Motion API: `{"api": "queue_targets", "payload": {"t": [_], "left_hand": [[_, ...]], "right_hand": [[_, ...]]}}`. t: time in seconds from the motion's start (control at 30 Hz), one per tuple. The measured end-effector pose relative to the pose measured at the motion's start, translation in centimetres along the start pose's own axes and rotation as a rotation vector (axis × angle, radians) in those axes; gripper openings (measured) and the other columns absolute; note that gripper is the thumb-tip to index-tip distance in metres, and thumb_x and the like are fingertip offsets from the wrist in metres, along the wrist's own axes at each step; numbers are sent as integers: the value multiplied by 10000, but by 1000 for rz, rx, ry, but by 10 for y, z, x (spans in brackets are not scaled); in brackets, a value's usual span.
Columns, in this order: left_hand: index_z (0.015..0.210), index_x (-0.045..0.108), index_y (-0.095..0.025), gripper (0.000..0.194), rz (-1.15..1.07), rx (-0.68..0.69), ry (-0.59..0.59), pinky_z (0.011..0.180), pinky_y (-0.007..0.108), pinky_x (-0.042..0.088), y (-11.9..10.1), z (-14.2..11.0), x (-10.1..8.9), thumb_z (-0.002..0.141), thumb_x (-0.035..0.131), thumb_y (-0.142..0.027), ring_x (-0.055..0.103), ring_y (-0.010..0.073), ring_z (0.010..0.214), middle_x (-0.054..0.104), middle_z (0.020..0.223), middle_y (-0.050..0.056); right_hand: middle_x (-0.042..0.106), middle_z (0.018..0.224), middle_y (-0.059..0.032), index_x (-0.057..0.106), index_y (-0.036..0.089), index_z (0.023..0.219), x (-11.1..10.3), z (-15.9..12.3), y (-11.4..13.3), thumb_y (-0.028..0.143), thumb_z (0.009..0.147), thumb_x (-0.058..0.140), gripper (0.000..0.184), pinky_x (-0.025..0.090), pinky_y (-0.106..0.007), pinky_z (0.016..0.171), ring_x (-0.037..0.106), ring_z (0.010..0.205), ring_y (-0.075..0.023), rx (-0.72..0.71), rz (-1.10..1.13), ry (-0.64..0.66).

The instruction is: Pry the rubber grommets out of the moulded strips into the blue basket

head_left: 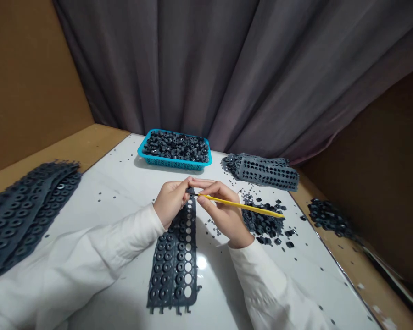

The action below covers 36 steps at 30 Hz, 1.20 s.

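Observation:
A yellow pencil-like stick (241,205) with a dark thin tip is pinched in my right hand (223,208), its tip pointing left. My left hand (172,199) closes its thumb and fingers on a small black rubber piece (190,190) at the stick's tip. The fingertips of both hands meet there. Under and below my hands lies a black rubber sheet (174,261) with rows of raised rings; its right-hand row shows round open holes. The sheet's far end is partly hidden by my hands.
A blue basket (175,164) full of small black rubber pieces stands at the back. Stacked ringed sheets (27,211) lie left. Punched sheets (268,172) lie back right, near a loose pile of black pieces (265,222). Another pile (326,215) sits by the right wall. Tiny discs are scattered about.

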<state>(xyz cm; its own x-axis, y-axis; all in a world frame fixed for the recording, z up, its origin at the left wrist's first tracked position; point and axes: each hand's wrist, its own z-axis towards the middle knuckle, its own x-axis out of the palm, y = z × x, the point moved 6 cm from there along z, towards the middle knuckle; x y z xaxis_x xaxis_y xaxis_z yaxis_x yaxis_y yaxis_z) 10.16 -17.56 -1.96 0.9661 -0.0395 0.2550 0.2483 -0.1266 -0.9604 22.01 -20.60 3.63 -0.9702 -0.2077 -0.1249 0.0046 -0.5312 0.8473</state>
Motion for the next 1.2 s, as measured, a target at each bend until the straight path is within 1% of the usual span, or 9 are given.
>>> {"api": "queue_targets", "payload": {"t": [0.2, 0.3, 0.37, 0.47, 0.57, 0.67, 0.77, 1.0, 1.2], "left_hand": [[450, 316, -181, 535, -40, -103, 6, 392, 188, 124, -3, -8, 5, 682, 625, -551, 206, 31, 354, 244, 373, -87], [486, 357, -170, 492, -111, -80, 101, 401, 186, 140, -6, -7, 10, 709, 592, -541, 224, 36, 377, 295, 422, -73], [539, 420, -159, 429, -100, -1, 200, 414, 192, 163, -9, -6, 13, 753, 533, -512, 258, 49, 405, 357, 471, -53], [620, 493, -149, 344, 96, 250, 305, 470, 213, 249, -18, -5, 12, 811, 471, -434, 373, 87, 501, 445, 555, -24], [681, 531, -151, 314, 320, 477, 300, 558, 236, 312, -26, -9, 9, 857, 442, -396, 422, 112, 574, 453, 579, -28], [731, 552, -155, 307, 418, 545, 253, 564, 242, 312, -28, -11, 7, 885, 418, -385, 409, 112, 560, 442, 574, -39], [736, 545, -160, 306, 420, 538, 235, 543, 237, 301, -26, -11, 7, 903, 400, -372, 388, 107, 529, 419, 547, -49], [706, 513, -163, 320, 329, 515, 330, 553, 240, 306, -23, -12, 10, 903, 385, -381, 394, 107, 543, 417, 563, -43], [636, 461, -160, 341, 125, 313, 414, 500, 240, 249, -14, -6, 16, 883, 398, -387, 349, 95, 518, 398, 568, -36]], "right_hand": [[689, 1007, -67, 599, 201, 822, 2, -1, 0, 131, 799, 633, 81, 475, -411, 916, 628, 1010, -196, -47, -39, -1], [692, 956, -46, 596, 208, 819, -2, -1, -3, 133, 809, 623, 79, 505, -363, 853, 648, 946, -177, -21, 18, -49], [697, 931, -32, 595, 212, 815, -6, -1, -3, 137, 812, 622, 79, 509, -342, 840, 652, 928, -166, -13, 61, -100], [703, 895, -17, 594, 213, 799, -11, 0, -2, 150, 808, 629, 73, 517, -318, 817, 657, 886, -149, -7, 102, -171], [703, 874, -15, 594, 208, 780, -13, 2, -1, 176, 801, 639, 59, 533, -306, 780, 660, 850, -145, 26, 132, -205], [700, 871, -13, 589, 207, 773, -13, 2, -1, 197, 797, 645, 61, 543, -311, 770, 661, 832, -146, 57, 166, -202], [698, 857, -11, 586, 206, 770, -13, 2, -1, 209, 795, 647, 65, 546, -309, 759, 661, 797, -142, 76, 167, -195], [695, 866, -8, 595, 207, 785, -11, 2, -1, 192, 802, 638, 49, 533, -292, 762, 648, 794, -130, 80, 196, -160], [691, 861, -5, 597, 213, 764, -14, 2, 0, 202, 803, 638, 58, 526, -302, 784, 645, 794, -130, 64, 203, -184]]}}
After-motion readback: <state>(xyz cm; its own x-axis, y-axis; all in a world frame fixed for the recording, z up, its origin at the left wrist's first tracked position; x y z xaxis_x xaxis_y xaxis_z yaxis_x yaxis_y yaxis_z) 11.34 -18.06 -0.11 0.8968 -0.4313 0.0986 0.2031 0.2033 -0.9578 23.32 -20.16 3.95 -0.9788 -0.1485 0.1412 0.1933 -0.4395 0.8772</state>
